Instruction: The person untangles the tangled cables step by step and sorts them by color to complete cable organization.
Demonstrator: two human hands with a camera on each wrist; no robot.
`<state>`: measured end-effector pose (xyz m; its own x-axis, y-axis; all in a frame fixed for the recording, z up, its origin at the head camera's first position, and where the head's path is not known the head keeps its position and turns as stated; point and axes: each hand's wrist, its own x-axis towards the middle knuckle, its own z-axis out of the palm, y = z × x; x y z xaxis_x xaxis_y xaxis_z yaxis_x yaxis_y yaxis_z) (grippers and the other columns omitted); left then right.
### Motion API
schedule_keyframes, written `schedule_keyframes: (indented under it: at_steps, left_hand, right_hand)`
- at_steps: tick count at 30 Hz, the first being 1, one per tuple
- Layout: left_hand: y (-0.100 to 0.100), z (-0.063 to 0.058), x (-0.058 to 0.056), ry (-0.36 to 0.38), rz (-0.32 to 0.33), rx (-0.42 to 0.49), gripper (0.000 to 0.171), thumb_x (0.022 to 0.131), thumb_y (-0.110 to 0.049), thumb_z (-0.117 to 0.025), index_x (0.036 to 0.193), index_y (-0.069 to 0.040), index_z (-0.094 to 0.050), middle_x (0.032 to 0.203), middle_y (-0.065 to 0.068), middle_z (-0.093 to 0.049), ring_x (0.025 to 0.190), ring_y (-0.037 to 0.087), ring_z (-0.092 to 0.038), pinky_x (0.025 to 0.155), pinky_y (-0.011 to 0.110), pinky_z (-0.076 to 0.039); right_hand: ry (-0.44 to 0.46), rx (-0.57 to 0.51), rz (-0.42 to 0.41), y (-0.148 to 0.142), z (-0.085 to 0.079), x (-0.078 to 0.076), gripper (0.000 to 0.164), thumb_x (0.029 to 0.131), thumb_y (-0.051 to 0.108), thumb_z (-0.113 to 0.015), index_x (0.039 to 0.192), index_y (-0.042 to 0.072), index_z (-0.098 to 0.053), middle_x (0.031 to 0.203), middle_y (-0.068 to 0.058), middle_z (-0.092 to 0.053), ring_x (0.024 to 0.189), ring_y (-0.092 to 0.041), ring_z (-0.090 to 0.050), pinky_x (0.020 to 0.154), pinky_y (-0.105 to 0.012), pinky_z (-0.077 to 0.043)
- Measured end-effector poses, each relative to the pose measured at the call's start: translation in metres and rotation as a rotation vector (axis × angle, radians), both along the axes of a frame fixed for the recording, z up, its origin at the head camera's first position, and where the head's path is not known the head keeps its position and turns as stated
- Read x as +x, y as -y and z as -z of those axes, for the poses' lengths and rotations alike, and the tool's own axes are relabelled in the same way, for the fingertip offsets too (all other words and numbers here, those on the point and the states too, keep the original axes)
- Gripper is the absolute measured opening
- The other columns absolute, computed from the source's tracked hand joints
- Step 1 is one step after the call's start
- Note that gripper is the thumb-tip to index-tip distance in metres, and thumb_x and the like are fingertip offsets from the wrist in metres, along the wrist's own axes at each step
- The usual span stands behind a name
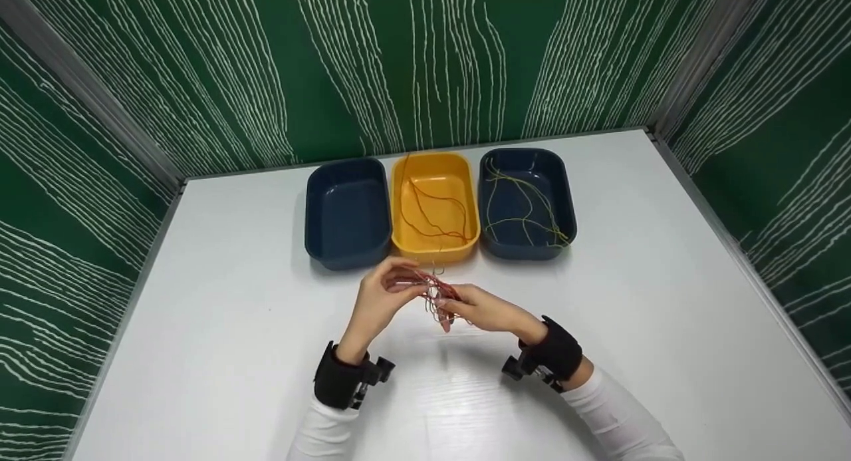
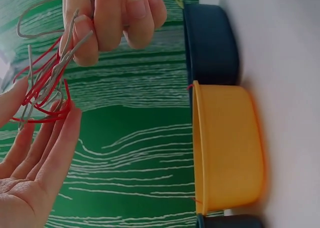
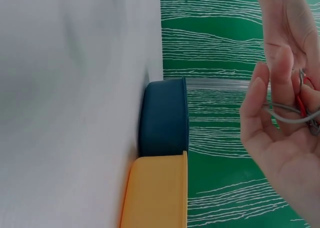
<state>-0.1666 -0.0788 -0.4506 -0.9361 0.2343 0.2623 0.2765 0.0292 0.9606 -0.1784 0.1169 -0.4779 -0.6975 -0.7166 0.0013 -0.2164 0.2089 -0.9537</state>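
Observation:
A tangled bundle of red and grey wires is held between both hands above the table, in front of the yellow bin. My left hand holds the bundle from the left, thumb on one side and fingers on the other; the left wrist view shows red wire lying against its fingertips. From the right, my right hand grips the same bundle with curled fingers. A grey wire loops out past the right hand's fingers in the right wrist view. Parts of the bundle are hidden by the fingers.
Three bins stand side by side at the table's back: a dark blue one on the left, a yellow one with orange-red wires, and a dark blue one with yellow-green wires. Green walls with white lines surround the white table.

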Motion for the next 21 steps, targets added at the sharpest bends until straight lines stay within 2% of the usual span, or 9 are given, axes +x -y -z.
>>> schedule_keyframes:
  at_steps: [4,10,16,21]
  left_hand:
    - [0.0006,0.0022,0.0002,0.019,-0.01,-0.009,0.03,0.078,-0.001,-0.068,0.105,0.01,-0.059,0.098,0.023,-0.064,0.087,0.014,-0.064,0.079,0.027,-0.051]
    - [0.0014,0.0054,0.0012,0.023,-0.039,-0.017,0.02,0.085,-0.001,-0.06,0.101,0.01,-0.065,0.095,0.024,-0.065,0.078,0.016,-0.066,0.072,0.028,-0.053]
    - [0.001,0.007,0.0013,-0.015,-0.077,-0.066,0.018,0.083,-0.004,-0.064,0.095,0.009,-0.067,0.088,0.022,-0.067,0.071,0.017,-0.066,0.066,0.027,-0.054]
    - [-0.0001,0.0073,0.0029,-0.039,-0.098,-0.069,0.018,0.083,-0.005,-0.065,0.092,0.009,-0.068,0.086,0.022,-0.067,0.069,0.019,-0.066,0.064,0.027,-0.054]
  right_hand:
    - [-0.011,0.004,0.002,-0.0009,-0.0006,0.0001,0.026,0.099,0.011,-0.037,0.094,-0.008,-0.053,0.072,-0.01,-0.058,0.063,-0.005,-0.052,0.059,-0.021,-0.04]
    - [-0.018,0.02,0.025,-0.0019,-0.0027,0.0012,0.024,0.098,0.012,-0.039,0.094,-0.005,-0.055,0.072,-0.011,-0.059,0.06,-0.004,-0.05,0.054,-0.018,-0.036]
    - [0.01,-0.015,0.036,-0.0012,-0.0025,0.0015,0.02,0.094,0.007,-0.047,0.105,-0.008,-0.055,0.077,-0.011,-0.059,0.065,-0.01,-0.056,0.058,-0.02,-0.043]
    - [-0.001,-0.028,0.045,-0.0013,-0.0011,0.0018,0.026,0.091,0.007,-0.054,0.111,-0.009,-0.053,0.083,-0.012,-0.061,0.069,-0.007,-0.057,0.065,-0.025,-0.05]
